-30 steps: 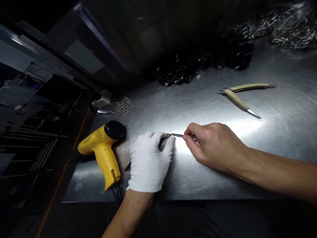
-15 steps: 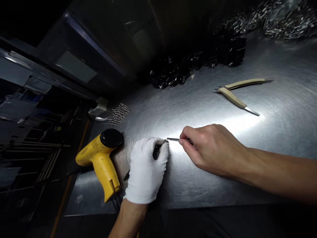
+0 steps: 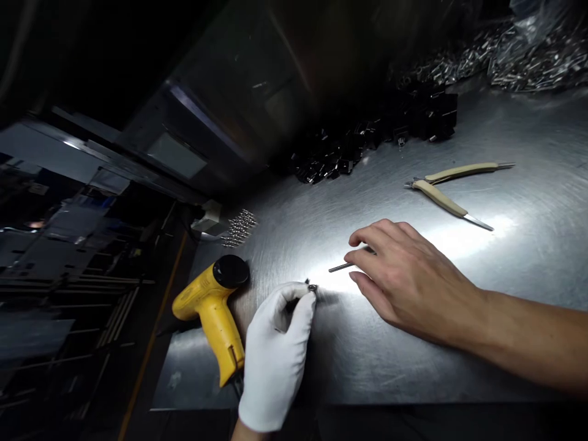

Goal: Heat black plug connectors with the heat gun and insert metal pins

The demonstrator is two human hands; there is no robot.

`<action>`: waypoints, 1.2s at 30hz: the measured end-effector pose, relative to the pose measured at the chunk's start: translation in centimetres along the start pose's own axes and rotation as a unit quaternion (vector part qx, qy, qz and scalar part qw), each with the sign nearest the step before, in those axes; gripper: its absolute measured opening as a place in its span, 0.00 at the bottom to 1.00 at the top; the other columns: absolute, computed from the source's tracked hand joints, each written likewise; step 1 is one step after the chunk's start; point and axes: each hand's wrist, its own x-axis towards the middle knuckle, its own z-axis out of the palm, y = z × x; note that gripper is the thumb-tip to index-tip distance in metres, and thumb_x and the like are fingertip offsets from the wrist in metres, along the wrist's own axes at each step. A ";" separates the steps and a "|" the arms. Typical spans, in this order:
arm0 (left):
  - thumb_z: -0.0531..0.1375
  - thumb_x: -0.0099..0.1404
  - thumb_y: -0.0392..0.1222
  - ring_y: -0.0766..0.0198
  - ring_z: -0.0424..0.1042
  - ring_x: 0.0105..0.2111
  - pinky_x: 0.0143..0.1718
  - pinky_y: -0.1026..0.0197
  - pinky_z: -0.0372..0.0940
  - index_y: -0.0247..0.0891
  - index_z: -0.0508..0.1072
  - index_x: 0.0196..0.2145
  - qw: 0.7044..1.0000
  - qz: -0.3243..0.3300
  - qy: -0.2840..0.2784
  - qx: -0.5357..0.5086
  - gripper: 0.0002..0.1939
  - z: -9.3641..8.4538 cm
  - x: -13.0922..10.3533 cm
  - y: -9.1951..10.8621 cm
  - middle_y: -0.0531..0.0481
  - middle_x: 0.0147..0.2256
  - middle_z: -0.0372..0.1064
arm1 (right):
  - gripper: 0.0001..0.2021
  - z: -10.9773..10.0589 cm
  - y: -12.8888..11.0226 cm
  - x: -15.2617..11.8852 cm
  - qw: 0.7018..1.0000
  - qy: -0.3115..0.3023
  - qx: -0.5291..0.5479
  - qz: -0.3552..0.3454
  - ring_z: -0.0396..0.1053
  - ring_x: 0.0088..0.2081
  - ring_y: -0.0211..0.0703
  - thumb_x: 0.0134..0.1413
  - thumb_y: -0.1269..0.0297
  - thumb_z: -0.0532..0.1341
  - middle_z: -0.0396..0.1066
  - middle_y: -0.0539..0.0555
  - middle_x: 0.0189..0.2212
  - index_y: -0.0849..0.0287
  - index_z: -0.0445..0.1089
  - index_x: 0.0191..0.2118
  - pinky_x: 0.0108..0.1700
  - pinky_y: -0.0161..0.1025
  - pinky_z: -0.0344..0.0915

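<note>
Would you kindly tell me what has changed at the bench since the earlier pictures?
The right hand has opened its pinch on the thin rod; whether a finger still touches it is unclear. The gloved left hand has drawn left, away from the rod's tip, still pinching the small part. The yellow gun-shaped tool and cream-handled pliers lie as they did.
</note>
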 end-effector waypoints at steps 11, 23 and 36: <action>0.64 0.67 0.51 0.65 0.70 0.34 0.39 0.63 0.68 0.37 0.77 0.35 0.958 -0.125 -0.095 -0.241 0.13 -0.9 -0.6 3.2 0.50 0.34 0.73 | 0.10 0.1 -0.7 0.0 0.964 0.083 0.243 -0.065 0.68 0.43 0.45 0.64 0.69 0.63 0.74 0.57 0.42 0.63 0.75 0.49 0.42 0.45 0.69; 0.58 0.73 0.44 0.58 0.76 0.43 0.47 0.56 0.72 0.36 0.77 0.43 0.891 -0.147 -0.183 -0.389 0.10 0.9 -1.2 2.4 0.44 0.43 0.76 | 0.10 -0.3 -1.1 -0.1 0.950 0.082 0.292 -0.070 0.69 0.44 0.45 0.64 0.68 0.63 0.74 0.58 0.42 0.64 0.74 0.49 0.45 0.45 0.69; 0.60 0.71 0.48 0.57 0.76 0.42 0.43 0.57 0.72 0.39 0.76 0.40 0.928 -0.116 -0.197 -0.296 0.10 0.8 -0.7 3.4 0.45 0.41 0.76 | 0.10 -0.2 -0.9 -0.1 0.950 0.051 0.300 -0.064 0.69 0.45 0.44 0.65 0.67 0.62 0.74 0.57 0.43 0.63 0.74 0.50 0.46 0.44 0.70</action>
